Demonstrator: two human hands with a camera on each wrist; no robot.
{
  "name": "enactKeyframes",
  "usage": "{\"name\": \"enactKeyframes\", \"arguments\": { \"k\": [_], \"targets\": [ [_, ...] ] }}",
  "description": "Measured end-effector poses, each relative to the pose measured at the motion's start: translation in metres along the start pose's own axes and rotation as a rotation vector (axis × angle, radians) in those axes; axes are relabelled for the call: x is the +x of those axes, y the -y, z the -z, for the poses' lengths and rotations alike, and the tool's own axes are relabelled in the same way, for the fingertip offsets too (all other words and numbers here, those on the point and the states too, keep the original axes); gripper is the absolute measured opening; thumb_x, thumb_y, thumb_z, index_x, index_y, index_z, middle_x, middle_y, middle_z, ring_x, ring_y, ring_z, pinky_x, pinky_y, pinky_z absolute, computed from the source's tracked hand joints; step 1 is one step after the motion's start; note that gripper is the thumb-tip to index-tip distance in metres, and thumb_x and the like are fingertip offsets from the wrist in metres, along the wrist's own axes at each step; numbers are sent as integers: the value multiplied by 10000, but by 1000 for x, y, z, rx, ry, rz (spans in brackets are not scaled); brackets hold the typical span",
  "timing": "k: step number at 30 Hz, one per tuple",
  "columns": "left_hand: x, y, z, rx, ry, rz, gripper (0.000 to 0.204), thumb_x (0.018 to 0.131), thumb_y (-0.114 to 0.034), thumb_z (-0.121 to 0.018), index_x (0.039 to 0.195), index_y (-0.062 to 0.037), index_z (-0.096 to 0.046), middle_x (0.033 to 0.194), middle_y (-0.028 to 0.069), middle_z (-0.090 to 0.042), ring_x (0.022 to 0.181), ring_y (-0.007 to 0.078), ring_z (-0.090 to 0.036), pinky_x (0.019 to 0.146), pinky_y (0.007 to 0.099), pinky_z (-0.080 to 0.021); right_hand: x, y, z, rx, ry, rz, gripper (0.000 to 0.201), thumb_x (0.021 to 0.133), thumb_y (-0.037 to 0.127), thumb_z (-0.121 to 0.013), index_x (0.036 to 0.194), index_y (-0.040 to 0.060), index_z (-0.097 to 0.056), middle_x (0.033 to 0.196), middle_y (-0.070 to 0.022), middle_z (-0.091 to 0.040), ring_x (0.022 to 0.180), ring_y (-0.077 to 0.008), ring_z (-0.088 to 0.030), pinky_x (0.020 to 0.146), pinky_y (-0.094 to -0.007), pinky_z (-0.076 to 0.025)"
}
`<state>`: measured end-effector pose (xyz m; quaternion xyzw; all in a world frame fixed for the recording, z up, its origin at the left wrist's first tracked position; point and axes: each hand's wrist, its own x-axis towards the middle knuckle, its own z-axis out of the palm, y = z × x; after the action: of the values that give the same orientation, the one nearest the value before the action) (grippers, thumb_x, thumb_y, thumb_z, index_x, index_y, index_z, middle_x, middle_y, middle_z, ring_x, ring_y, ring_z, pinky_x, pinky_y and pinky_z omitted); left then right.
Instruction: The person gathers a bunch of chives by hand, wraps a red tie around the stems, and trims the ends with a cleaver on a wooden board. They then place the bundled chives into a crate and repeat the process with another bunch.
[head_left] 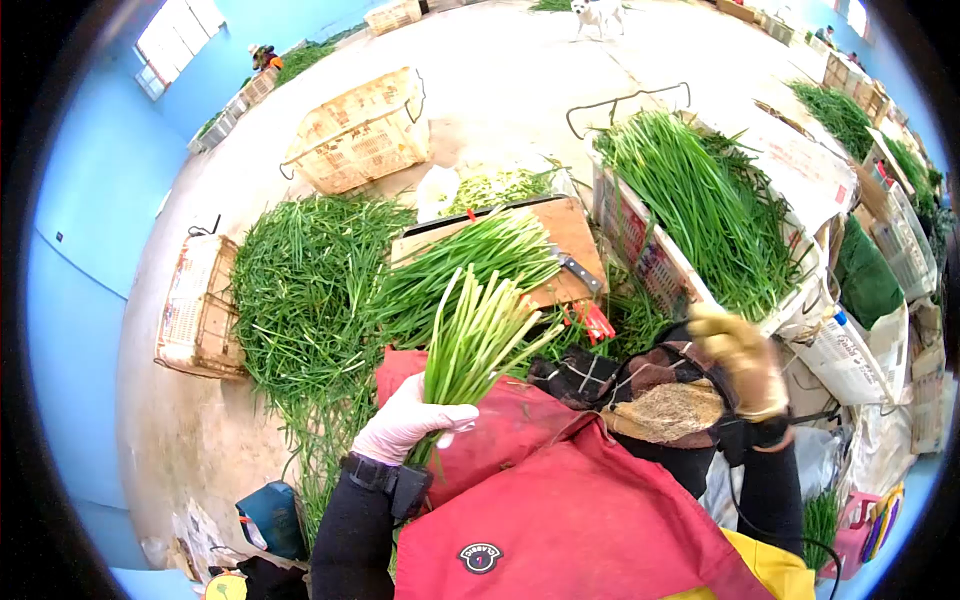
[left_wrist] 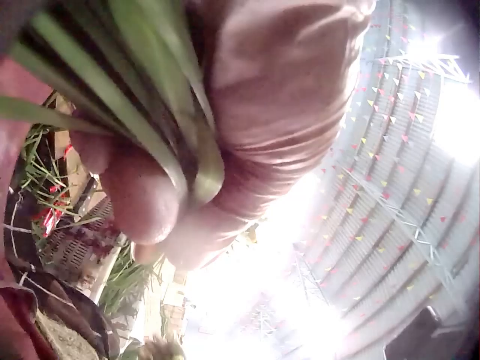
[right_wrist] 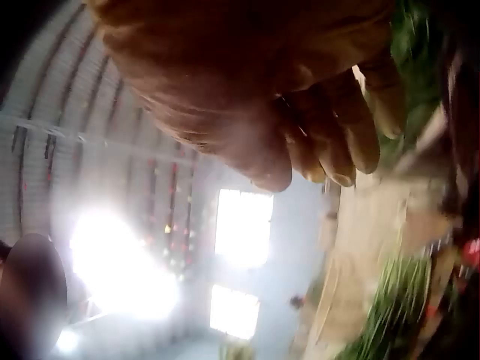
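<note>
My left hand (head_left: 405, 420), in a pale glove, grips a bunch of green chives (head_left: 475, 345) by its lower part, above the red apron (head_left: 560, 500). In the left wrist view the fingers (left_wrist: 142, 199) curl round the green leaves (left_wrist: 112, 82). My right hand (head_left: 743, 365), in a yellowish glove and blurred, is over the right side of the lap, near a crate's corner. Its fingers (right_wrist: 352, 142) are loosely extended with nothing in them in the right wrist view. More chives (head_left: 480, 255) lie on a wooden board (head_left: 580, 235), with a black-handled knife (head_left: 577, 272) beside them.
A large heap of greens (head_left: 310, 290) spreads on the floor at left. A crate (head_left: 655, 245) full of long chives stands at right. Red strips (head_left: 596, 320) lie by the board's near edge. Other crates (head_left: 355, 135) stand beyond, and a white dog (head_left: 598, 14) is far off.
</note>
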<state>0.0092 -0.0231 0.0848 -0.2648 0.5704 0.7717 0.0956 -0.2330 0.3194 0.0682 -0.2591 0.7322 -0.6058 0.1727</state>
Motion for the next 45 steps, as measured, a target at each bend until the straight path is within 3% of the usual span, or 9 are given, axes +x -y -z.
{"name": "enactKeyframes", "arguments": {
  "k": [4, 10, 17, 22, 24, 38, 41, 43, 45],
  "targets": [
    [4, -1, -5, 6, 14, 2, 511, 811, -36, -728, 1290, 5, -558, 784, 46, -631, 595, 97, -573, 432, 215, -432, 35, -7, -93, 139, 684, 47, 560, 917, 160, -610, 1417, -12, -426, 1302, -157, -577, 1209, -234, -543, 1045, -363, -414],
    [15, 9, -9, -40, 48, 42, 381, 838, -78, -742, 1183, -18, -590, 795, 25, -617, 632, 101, -585, 445, 226, -459, 57, -23, -179, 788, 866, -49, 703, 897, 291, -696, 1455, 12, -371, 1373, -58, -525, 1240, -161, -479, 1080, -333, -356],
    [26, 12, -20, -156, 25, 123, 406, 843, -195, -727, 1166, 3, -581, 836, 119, -665, 617, 178, -636, 521, 276, -539, 55, -49, -183, 882, 592, -318, 357, 889, 209, -703, 1182, 14, -641, 1051, -8, -670, 908, -84, -592, 815, -232, -465],
    [38, 28, -16, -312, 46, 110, 545, 874, -260, -679, 1310, 15, -505, 988, 168, -662, 799, 265, -678, 653, 405, -596, 57, -65, -179, 956, 624, -297, 446, 887, 202, -690, 1281, 22, -581, 1114, -7, -660, 961, -97, -610, 849, -247, -478],
    [43, 29, -17, -388, 83, 147, 563, 877, -269, -672, 1329, 16, -494, 1019, 165, -663, 823, 282, -678, 704, 435, -597, 58, -69, -178, 974, 629, -331, 528, 884, 221, -684, 1328, -2, -506, 1232, -81, -616, 1082, -193, -609, 932, -360, -494],
    [50, 47, -30, -45, -1, 9, 474, 845, -59, -716, 1282, -24, -536, 1093, 65, -655, 923, 176, -652, 824, 344, -557, 56, -78, -183, 1121, 400, -375, 519, 862, 74, -697, 1346, 35, -514, 1180, -41, -639, 1038, -156, -622, 941, -310, -497],
    [52, 50, -28, -98, 15, 36, 557, 824, -16, -738, 1335, -41, -519, 1252, 36, -619, 1140, 131, -572, 1021, 299, -427, 61, -81, -171, 842, 151, -248, 561, 862, 79, -705, 1374, 44, -478, 1188, -55, -622, 1095, -156, -580, 968, -308, -472],
    [56, 56, -26, -56, -24, -13, 511, 823, -29, -727, 1296, -22, -534, 1132, 50, -649, 974, 160, -638, 855, 311, -530, 72, -73, -156, 256, 42, 199, 449, 812, 93, -726, 1240, 48, -599, 1178, -91, -627, 1154, -265, -548, 1001, -382, -437],
    [56, 57, -28, -69, -26, -2, 523, 817, -29, -736, 1301, -27, -536, 1170, 49, -643, 1022, 153, -625, 905, 309, -508, 77, -57, -141, -341, 158, 520, 407, 792, 122, -737, 1190, 96, -656, 1279, -123, -588, 1187, -278, -538, 1061, -389, -385]
  ]
}}
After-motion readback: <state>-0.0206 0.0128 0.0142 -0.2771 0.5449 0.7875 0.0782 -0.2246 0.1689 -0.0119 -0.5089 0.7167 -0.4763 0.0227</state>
